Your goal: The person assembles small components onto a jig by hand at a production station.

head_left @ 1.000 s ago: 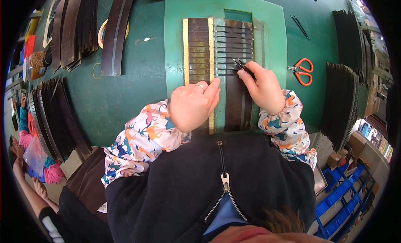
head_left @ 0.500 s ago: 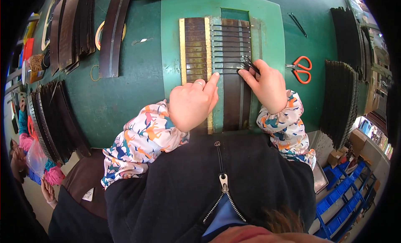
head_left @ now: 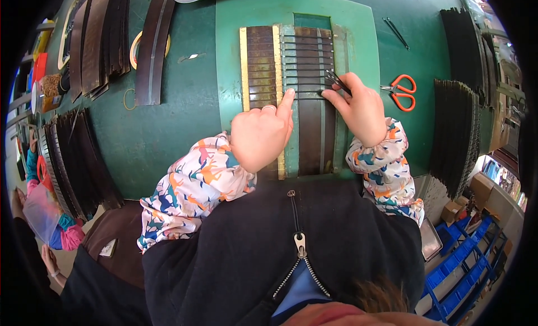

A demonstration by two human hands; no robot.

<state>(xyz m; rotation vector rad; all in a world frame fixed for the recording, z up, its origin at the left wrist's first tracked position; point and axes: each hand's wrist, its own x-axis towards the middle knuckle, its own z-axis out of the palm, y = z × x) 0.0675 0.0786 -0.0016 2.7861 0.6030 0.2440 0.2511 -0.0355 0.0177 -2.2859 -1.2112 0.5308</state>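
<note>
1. Green table (head_left: 188,93) carries a lighter green mat (head_left: 357,43), on which a long brown strip (head_left: 311,138) lies flat, its far end nearest the top.
2. Thin black cords (head_left: 307,56) lie crosswise in a row over the brown strip's far half, reaching past its left edge; that stretch looks done.
3. Its near half has no cords across it, so the work seems partway, with that length perhaps left.
4. Left hand (head_left: 259,134), just left of the brown strip, has its index finger extended, the tip at the lowest cords' left ends; the others are curled, and whether they hold anything I cannot tell.
5. Right hand (head_left: 360,108), at the brown strip's right edge, pinches a small bundle of loose cords (head_left: 338,84), thumb and fingers nearly closed.
6. Orange-handled scissors (head_left: 404,93) lie well right of the brown strip.
</note>
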